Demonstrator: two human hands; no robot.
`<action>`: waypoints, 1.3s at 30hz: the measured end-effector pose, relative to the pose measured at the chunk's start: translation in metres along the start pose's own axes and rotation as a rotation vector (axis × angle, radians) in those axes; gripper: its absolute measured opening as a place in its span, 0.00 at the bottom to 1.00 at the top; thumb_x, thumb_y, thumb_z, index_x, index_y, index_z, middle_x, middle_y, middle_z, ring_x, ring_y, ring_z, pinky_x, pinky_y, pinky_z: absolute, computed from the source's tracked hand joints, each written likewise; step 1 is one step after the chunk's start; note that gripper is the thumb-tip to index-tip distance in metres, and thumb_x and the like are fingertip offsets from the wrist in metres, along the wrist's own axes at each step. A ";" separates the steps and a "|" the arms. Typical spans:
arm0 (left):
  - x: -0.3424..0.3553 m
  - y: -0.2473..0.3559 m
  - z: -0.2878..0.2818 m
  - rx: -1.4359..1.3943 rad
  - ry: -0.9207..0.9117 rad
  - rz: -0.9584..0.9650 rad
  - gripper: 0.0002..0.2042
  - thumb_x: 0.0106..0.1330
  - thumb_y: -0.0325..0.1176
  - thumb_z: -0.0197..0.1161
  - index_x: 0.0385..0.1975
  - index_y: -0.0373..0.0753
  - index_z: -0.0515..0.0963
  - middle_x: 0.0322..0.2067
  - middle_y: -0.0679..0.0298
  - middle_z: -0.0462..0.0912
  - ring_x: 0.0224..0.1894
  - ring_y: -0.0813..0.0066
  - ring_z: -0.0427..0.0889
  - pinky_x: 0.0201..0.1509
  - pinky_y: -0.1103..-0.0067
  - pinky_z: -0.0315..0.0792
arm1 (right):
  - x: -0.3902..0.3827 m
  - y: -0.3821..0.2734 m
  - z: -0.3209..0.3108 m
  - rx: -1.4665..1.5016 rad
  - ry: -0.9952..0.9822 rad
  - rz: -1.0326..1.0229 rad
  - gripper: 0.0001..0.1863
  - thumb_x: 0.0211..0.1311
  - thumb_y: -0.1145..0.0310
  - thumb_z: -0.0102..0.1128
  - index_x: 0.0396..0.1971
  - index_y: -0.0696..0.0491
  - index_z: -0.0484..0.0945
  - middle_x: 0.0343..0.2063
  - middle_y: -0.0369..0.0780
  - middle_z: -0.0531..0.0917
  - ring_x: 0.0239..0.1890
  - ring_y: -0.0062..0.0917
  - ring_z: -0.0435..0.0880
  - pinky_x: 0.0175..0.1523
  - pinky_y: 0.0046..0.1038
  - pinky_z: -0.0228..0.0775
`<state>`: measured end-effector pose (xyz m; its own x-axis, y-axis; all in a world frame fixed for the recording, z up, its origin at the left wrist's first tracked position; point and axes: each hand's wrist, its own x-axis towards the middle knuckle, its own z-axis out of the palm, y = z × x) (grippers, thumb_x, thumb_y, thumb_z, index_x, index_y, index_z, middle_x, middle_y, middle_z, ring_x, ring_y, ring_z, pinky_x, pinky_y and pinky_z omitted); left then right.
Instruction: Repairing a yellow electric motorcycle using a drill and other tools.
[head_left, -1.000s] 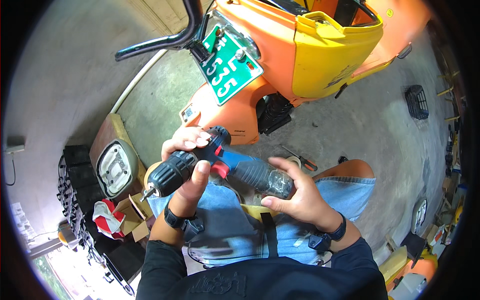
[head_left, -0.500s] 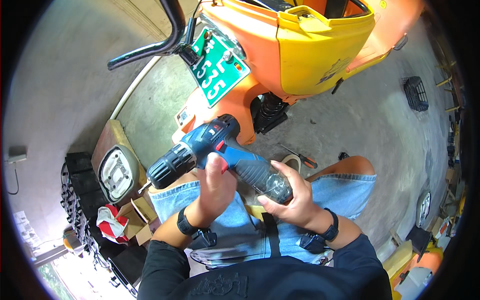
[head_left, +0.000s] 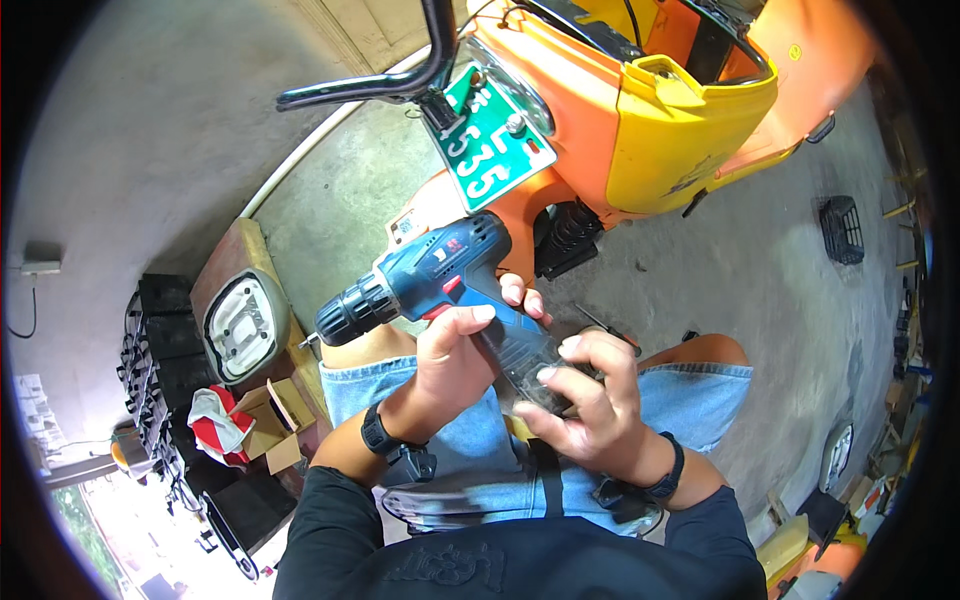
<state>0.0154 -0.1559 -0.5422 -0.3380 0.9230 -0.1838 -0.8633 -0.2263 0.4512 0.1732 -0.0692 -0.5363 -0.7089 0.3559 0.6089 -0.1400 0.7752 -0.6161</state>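
Note:
A blue and black cordless drill [head_left: 440,262] lies across my view above my lap, its chuck [head_left: 350,308] and a thin bit pointing left. My left hand [head_left: 455,365] is closed round the handle just below the red trigger, thumb in front and fingertips showing behind. My right hand [head_left: 595,410] grips the dark, scuffed battery end [head_left: 525,370] at the bottom of the handle, fingers curled over it. Just beyond the drill stands an orange and yellow scooter [head_left: 680,140] with a green plate [head_left: 480,170] and a black bent bar [head_left: 360,92].
On the left are a grey moulded part [head_left: 240,310] on a board, black crates [head_left: 160,360] and an opened cardboard box [head_left: 280,440]. A screwdriver [head_left: 620,340] lies on the floor beyond my right hand. A black wire basket [head_left: 840,230] sits at the right.
My left hand has come off the drill's front end and now wraps the handle. The drill has shifted up and right in view, and my right fingers have curled further over the battery end.

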 end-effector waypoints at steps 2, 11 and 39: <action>-0.003 0.002 0.005 0.035 0.025 0.045 0.16 0.57 0.38 0.61 0.42 0.38 0.70 0.40 0.59 0.75 0.49 0.66 0.76 0.61 0.70 0.68 | 0.009 -0.010 -0.004 -0.061 -0.048 0.014 0.18 0.46 0.65 0.76 0.37 0.50 0.79 0.46 0.42 0.74 0.45 0.35 0.76 0.49 0.37 0.70; -0.021 0.015 -0.010 0.245 -0.050 0.384 0.17 0.64 0.41 0.56 0.46 0.35 0.68 0.41 0.60 0.71 0.52 0.68 0.72 0.65 0.66 0.64 | 0.023 -0.008 0.018 -0.120 -0.104 -0.042 0.15 0.47 0.69 0.75 0.34 0.54 0.79 0.41 0.42 0.78 0.45 0.38 0.80 0.48 0.37 0.74; -0.009 0.000 -0.012 0.254 0.184 0.403 0.10 0.65 0.27 0.52 0.44 0.33 0.70 0.41 0.58 0.72 0.47 0.66 0.74 0.57 0.67 0.68 | 0.016 0.005 0.018 -0.096 -0.338 0.043 0.14 0.48 0.69 0.68 0.34 0.57 0.77 0.38 0.42 0.74 0.39 0.35 0.75 0.44 0.34 0.70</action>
<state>0.0145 -0.1680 -0.5510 -0.7056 0.7026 -0.0919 -0.5400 -0.4491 0.7118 0.1489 -0.0695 -0.5385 -0.9037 0.2090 0.3737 -0.0507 0.8145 -0.5780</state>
